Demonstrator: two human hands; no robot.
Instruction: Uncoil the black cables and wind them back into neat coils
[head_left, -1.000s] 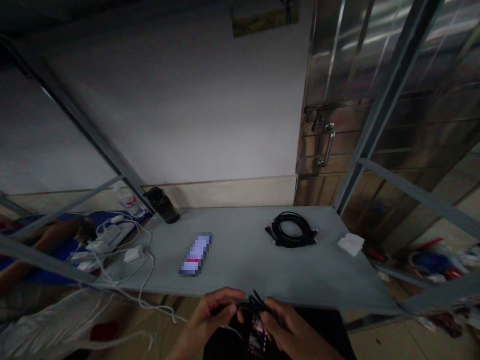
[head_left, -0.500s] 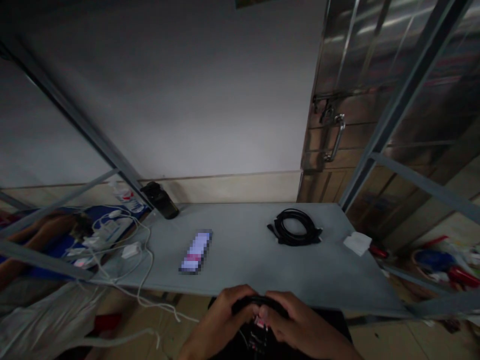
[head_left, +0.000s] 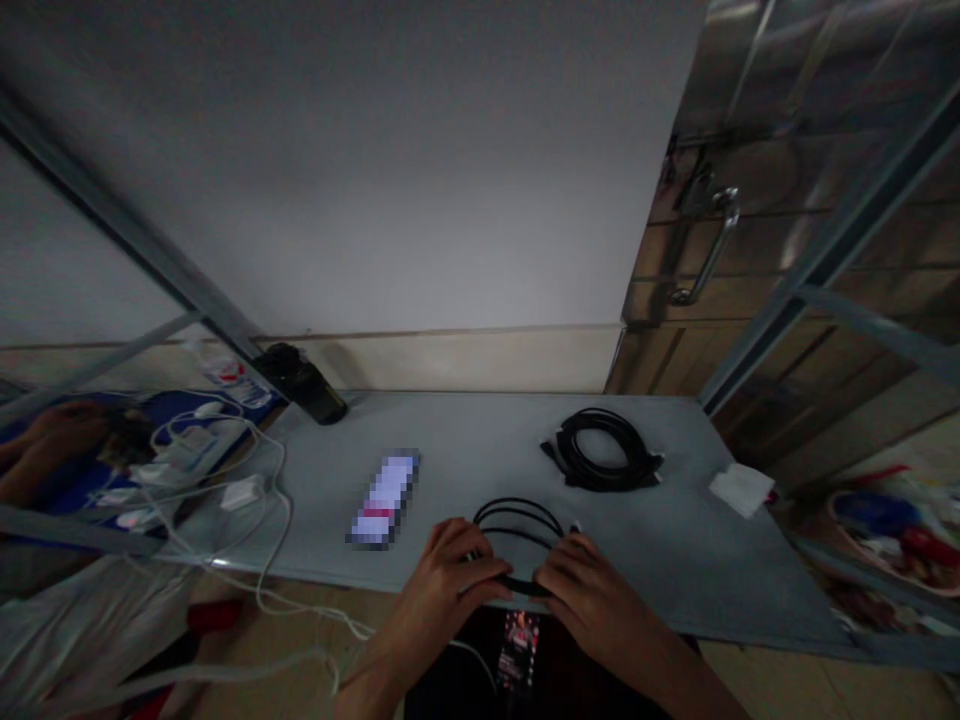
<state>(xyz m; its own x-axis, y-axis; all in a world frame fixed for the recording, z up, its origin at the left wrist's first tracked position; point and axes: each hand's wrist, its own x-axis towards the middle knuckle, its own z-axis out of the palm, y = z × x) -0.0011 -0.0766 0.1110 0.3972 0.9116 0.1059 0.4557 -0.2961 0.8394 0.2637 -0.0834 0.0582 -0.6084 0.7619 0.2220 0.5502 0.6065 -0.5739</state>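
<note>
A looped black cable is gripped between my two hands at the table's front edge. My left hand is closed on the left side of the loop, and my right hand is closed on the right side. The far part of the loop arches over the tabletop, its strands somewhat spread. A small connector end shows just above my right fingers. Beyond my right hand, a second coil of black cable lies flat on the table, apart from my hands.
A lit phone lies left on the grey table. A dark bottle leans near the bed post. White cords and a charger cross the left end. White paper lies right. Another person's hand is far left.
My hands have moved forward and up over the table edge with the cable. Its loop now opens away from me over the tabletop. The camera view has shifted slightly.
</note>
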